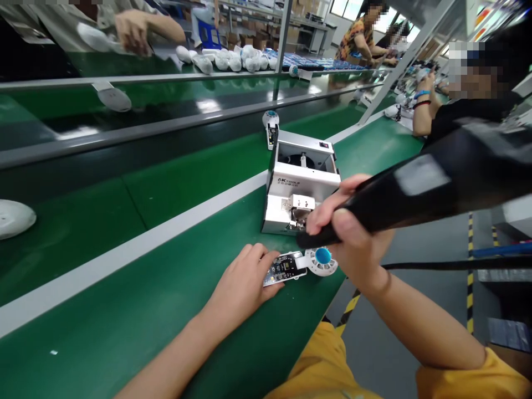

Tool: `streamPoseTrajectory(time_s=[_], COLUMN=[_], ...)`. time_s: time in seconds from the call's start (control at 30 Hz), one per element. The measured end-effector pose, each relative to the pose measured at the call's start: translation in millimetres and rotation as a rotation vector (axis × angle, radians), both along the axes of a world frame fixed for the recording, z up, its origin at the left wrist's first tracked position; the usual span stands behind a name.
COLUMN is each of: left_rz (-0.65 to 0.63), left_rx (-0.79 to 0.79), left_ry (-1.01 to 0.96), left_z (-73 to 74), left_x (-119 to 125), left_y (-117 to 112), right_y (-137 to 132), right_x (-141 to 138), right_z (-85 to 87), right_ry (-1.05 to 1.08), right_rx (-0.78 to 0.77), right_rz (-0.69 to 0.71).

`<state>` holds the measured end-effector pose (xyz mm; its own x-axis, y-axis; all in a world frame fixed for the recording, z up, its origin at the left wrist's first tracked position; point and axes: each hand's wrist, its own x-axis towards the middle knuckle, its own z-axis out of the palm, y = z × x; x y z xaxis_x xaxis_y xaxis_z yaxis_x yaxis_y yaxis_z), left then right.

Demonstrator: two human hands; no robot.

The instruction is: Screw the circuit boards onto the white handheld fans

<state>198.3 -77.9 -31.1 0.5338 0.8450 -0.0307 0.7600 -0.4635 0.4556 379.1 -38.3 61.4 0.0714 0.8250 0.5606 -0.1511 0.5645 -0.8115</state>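
Observation:
My left hand (245,280) rests on the green bench, fingers closed over one end of a small device (291,265) with an exposed circuit board and a white round head with a blue centre (322,260). My right hand (347,233) grips a black electric screwdriver (419,191), its tip pointing down near the device and the front of a silver screw feeder box (301,191).
A green conveyor (124,194) runs behind the bench, carrying a white shell (14,217) at left and another device (271,126) behind the feeder. Other people work across the line and at right. Several white parts lie on the far bench (233,60).

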Motion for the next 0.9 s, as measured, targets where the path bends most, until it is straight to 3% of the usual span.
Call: streamPoseTrajectory(time_s=[0.1, 0.23, 0.37, 0.57, 0.7, 0.9], left_rz=[0.001, 0.011, -0.001, -0.007, 0.004, 0.000], left_rx=[-0.009, -0.010, 0.001, 0.006, -0.001, -0.005], left_ry=[0.000, 0.010, 0.006, 0.006, 0.013, 0.026], left_z=[0.2, 1.3, 1.2, -0.3, 1.2, 4.3], left_x=[0.0, 0.5, 0.1, 1.0, 2.7, 2.5], left_y=[0.0, 0.7, 0.8, 1.1, 1.5, 1.1], right_y=[10.5, 24.5, 16.8, -29.1, -43.8, -44.7], right_x=[-2.4, -9.7, -9.2, 11.1, 17.5, 11.5], right_z=[19.6, 24.8, 20.6, 1.8, -14.1, -21.2], right_ry=[0.112, 0.126, 0.085, -0.019, -0.071, -0.126], right_rx=[0.108, 0.109, 0.094, -0.075, -0.083, -0.061], right_rz=[-0.159, -0.214, -0.155, 0.089, 0.107, 0.034])
